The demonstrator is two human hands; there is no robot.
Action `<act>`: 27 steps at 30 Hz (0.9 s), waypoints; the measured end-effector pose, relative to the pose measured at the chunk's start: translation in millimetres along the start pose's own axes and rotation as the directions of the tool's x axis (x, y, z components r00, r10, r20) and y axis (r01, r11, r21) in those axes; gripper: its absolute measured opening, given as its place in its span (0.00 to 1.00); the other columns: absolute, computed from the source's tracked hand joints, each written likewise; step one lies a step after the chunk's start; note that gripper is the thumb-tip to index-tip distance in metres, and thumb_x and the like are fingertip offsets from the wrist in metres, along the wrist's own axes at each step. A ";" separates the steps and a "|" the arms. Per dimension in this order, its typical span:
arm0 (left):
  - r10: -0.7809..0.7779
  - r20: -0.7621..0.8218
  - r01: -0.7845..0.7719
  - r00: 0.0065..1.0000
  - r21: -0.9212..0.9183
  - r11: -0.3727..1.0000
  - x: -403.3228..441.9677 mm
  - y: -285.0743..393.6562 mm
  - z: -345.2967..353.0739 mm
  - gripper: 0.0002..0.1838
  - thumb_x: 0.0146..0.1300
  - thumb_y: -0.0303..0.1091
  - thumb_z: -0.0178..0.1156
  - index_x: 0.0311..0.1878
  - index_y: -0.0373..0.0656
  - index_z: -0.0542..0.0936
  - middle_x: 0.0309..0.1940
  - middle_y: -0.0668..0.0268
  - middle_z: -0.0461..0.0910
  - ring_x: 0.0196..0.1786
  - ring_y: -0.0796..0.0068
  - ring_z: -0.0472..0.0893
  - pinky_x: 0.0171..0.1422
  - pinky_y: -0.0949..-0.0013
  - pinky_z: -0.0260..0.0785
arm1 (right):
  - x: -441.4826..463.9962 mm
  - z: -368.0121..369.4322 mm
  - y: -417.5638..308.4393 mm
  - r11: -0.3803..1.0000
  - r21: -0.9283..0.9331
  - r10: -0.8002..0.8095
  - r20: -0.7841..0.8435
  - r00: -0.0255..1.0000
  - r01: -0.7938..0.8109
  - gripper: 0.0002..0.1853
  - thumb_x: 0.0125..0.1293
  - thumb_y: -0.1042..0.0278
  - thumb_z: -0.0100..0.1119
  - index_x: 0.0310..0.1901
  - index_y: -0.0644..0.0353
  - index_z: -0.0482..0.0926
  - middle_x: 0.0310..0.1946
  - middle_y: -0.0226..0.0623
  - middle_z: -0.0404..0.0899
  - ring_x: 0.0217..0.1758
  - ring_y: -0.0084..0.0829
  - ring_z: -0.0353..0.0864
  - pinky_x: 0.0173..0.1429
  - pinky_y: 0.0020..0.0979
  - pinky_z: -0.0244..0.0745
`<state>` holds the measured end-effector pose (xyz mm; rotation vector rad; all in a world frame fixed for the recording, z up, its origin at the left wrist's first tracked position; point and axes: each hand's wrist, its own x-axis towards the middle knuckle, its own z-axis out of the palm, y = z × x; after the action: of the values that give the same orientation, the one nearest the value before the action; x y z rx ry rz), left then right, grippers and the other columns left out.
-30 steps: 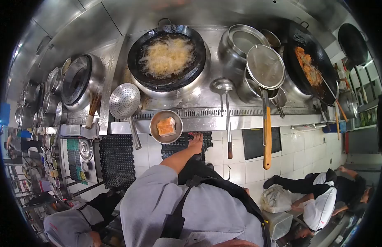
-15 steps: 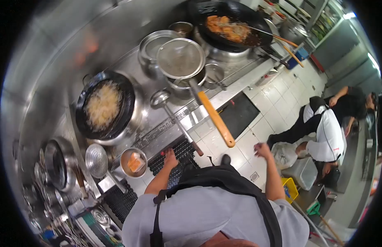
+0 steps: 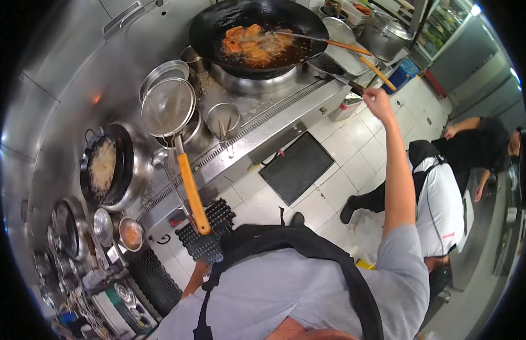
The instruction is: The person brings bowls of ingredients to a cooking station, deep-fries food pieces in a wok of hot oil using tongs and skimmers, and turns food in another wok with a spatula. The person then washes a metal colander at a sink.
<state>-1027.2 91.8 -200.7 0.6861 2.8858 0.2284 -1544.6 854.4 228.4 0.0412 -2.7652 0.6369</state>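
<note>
At the right, my right hand (image 3: 378, 102) is closed at the end of a dark-handled utensil (image 3: 353, 86), which reaches over the counter edge. Just beyond that utensil, a large black wok (image 3: 209, 34) holds orange-brown pieces (image 3: 251, 45) in bubbling oil. A long metal tool with a wooden handle (image 3: 348, 46) rests in the wok. Low in the view, my left hand (image 3: 201, 268) is mostly hidden beside the black apron strap, and its fingers cannot be made out. A mesh strainer with a wooden handle (image 3: 191, 187) lies over a pot nearby.
Another wok (image 3: 124, 175) with pale bubbling food stands left. Near it are a perforated ladle (image 3: 102, 226) and a bowl of orange food (image 3: 130, 233). A lidded pot (image 3: 386, 35) is at the upper right. A co-worker in white (image 3: 441, 209) bends at the right; another person's arms show beyond.
The view has swung right, bringing the orange-food wok nearer the middle. My right hand has come up and out to the dark handle. My left hand has dropped back beside the apron.
</note>
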 end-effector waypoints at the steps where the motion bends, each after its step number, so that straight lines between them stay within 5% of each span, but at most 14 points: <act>1: -0.025 0.058 0.031 0.998 -0.105 0.994 5.8 18.4 1.1 0.18 0.50 0.35 0.63 0.47 0.43 0.83 0.42 0.50 0.81 0.47 0.51 0.81 0.52 0.54 0.73 | 22.6 -8.4 -3.0 0.999 -0.031 -0.020 -0.017 1.000 0.019 0.15 0.61 0.64 0.62 0.43 0.67 0.83 0.34 0.45 0.86 0.35 0.37 0.86 0.45 0.35 0.79; 4: -0.264 0.423 0.479 0.867 -0.562 0.674 81.0 69.1 -10.1 0.14 0.54 0.37 0.63 0.44 0.44 0.83 0.36 0.60 0.79 0.41 0.62 0.79 0.43 0.61 0.71 | 89.1 -11.0 21.3 0.998 -0.021 -0.056 -0.057 0.997 0.055 0.16 0.60 0.64 0.62 0.45 0.65 0.84 0.39 0.50 0.85 0.46 0.45 0.85 0.53 0.39 0.77; 5: -0.320 0.551 0.637 0.771 -0.666 0.387 118.5 83.9 -17.3 0.13 0.56 0.37 0.63 0.44 0.44 0.83 0.34 0.63 0.78 0.38 0.65 0.79 0.40 0.63 0.70 | 102.9 -15.3 16.0 0.997 -0.054 -0.065 -0.089 0.994 0.060 0.16 0.60 0.64 0.63 0.46 0.65 0.83 0.40 0.53 0.84 0.48 0.46 0.84 0.55 0.41 0.77; 7: -0.274 0.677 0.693 0.683 -0.719 -0.048 206.7 108.8 -41.2 0.11 0.58 0.38 0.63 0.42 0.44 0.83 0.30 0.70 0.77 0.34 0.72 0.77 0.34 0.67 0.68 | 128.8 -26.2 11.0 0.984 -0.147 -0.109 -0.061 0.992 0.099 0.17 0.58 0.64 0.62 0.47 0.64 0.83 0.42 0.54 0.83 0.50 0.49 0.83 0.56 0.42 0.76; 8: -0.213 0.693 0.679 0.689 -0.720 -0.144 256.0 120.9 -58.0 0.11 0.60 0.39 0.63 0.41 0.44 0.83 0.27 0.73 0.76 0.32 0.75 0.77 0.31 0.69 0.67 | 141.2 -27.0 12.7 0.974 -0.192 -0.131 -0.043 0.990 0.121 0.18 0.57 0.64 0.62 0.48 0.64 0.83 0.42 0.54 0.83 0.50 0.50 0.82 0.57 0.43 0.76; 9: -0.351 0.646 0.705 0.678 -0.706 0.063 305.4 142.5 -80.7 0.19 0.61 0.41 0.63 0.53 0.43 0.82 0.31 0.72 0.78 0.33 0.75 0.75 0.29 0.69 0.66 | 153.2 -24.6 18.0 0.970 -0.201 -0.150 -0.059 0.987 0.136 0.18 0.58 0.64 0.61 0.48 0.63 0.83 0.44 0.54 0.82 0.52 0.51 0.81 0.58 0.44 0.76; 10: -0.287 0.606 0.665 0.742 -0.719 0.203 351.3 150.5 -86.2 0.27 0.62 0.42 0.62 0.64 0.44 0.76 0.37 0.69 0.81 0.38 0.75 0.77 0.32 0.69 0.67 | 166.0 -20.9 25.1 0.966 -0.210 -0.168 -0.076 0.983 0.149 0.18 0.58 0.65 0.61 0.49 0.63 0.83 0.46 0.54 0.81 0.53 0.51 0.80 0.59 0.44 0.76; 13: -0.035 0.540 0.522 0.841 -0.793 0.314 490.9 186.4 -103.2 0.29 0.63 0.44 0.63 0.66 0.44 0.74 0.48 0.64 0.83 0.50 0.74 0.79 0.42 0.68 0.71 | 198.0 -6.5 52.5 0.949 -0.256 -0.213 -0.098 0.972 0.183 0.18 0.58 0.65 0.61 0.51 0.59 0.82 0.50 0.55 0.78 0.56 0.53 0.78 0.60 0.45 0.75; 15: 0.125 0.546 0.528 0.829 -0.836 0.147 580.3 217.1 -110.1 0.29 0.64 0.42 0.64 0.66 0.44 0.73 0.50 0.64 0.82 0.52 0.73 0.80 0.44 0.66 0.72 | 218.6 -1.2 66.0 0.931 -0.305 -0.240 -0.100 0.966 0.200 0.20 0.58 0.66 0.62 0.53 0.58 0.81 0.51 0.55 0.77 0.56 0.53 0.78 0.60 0.46 0.75; 18: 0.138 0.544 0.557 0.828 -0.767 -0.318 698.9 261.4 -110.6 0.22 0.66 0.36 0.61 0.62 0.44 0.74 0.48 0.60 0.83 0.51 0.64 0.83 0.43 0.60 0.73 | 234.3 -2.8 73.3 0.890 -0.383 -0.278 -0.021 0.960 0.249 0.22 0.58 0.66 0.63 0.56 0.57 0.77 0.52 0.54 0.77 0.57 0.53 0.77 0.59 0.49 0.75; 20: 0.059 0.556 0.445 0.829 -0.592 -0.672 779.7 282.1 -84.2 0.16 0.68 0.30 0.57 0.58 0.41 0.73 0.43 0.53 0.82 0.51 0.50 0.83 0.48 0.50 0.75 | 251.5 2.3 81.1 0.881 -0.350 -0.296 0.113 0.949 0.317 0.24 0.60 0.69 0.61 0.59 0.58 0.76 0.52 0.57 0.78 0.55 0.53 0.79 0.59 0.46 0.75; 22: 0.034 0.586 0.231 0.809 -0.264 -0.937 850.8 289.7 -28.7 0.17 0.70 0.31 0.55 0.60 0.41 0.69 0.45 0.50 0.80 0.51 0.45 0.83 0.55 0.42 0.73 | 268.4 18.1 103.9 0.895 -0.230 -0.323 0.260 0.910 0.383 0.24 0.62 0.68 0.59 0.61 0.59 0.75 0.50 0.57 0.80 0.55 0.52 0.79 0.60 0.45 0.74; 24: 0.003 0.608 -0.003 0.794 0.009 -1.000 892.1 303.0 -39.4 0.19 0.75 0.35 0.48 0.64 0.42 0.60 0.48 0.46 0.76 0.53 0.38 0.80 0.65 0.30 0.64 | 271.7 12.9 90.4 0.908 -0.106 -0.323 0.439 0.838 0.406 0.21 0.61 0.65 0.60 0.56 0.62 0.76 0.40 0.57 0.82 0.46 0.54 0.82 0.54 0.48 0.75; 27: -0.050 0.745 -0.162 0.665 0.078 -0.984 945.8 315.0 -12.6 0.25 0.77 0.39 0.43 0.71 0.46 0.50 0.45 0.46 0.74 0.58 0.36 0.77 0.69 0.30 0.58 | 266.8 24.4 82.1 0.927 -0.045 -0.319 0.429 0.845 0.373 0.15 0.61 0.67 0.61 0.48 0.65 0.77 0.37 0.56 0.82 0.45 0.55 0.82 0.52 0.48 0.76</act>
<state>-1726.5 800.7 -248.6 -1.3796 -0.1081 2.4157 -1813.8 928.4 252.3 0.7145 -3.0722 0.3849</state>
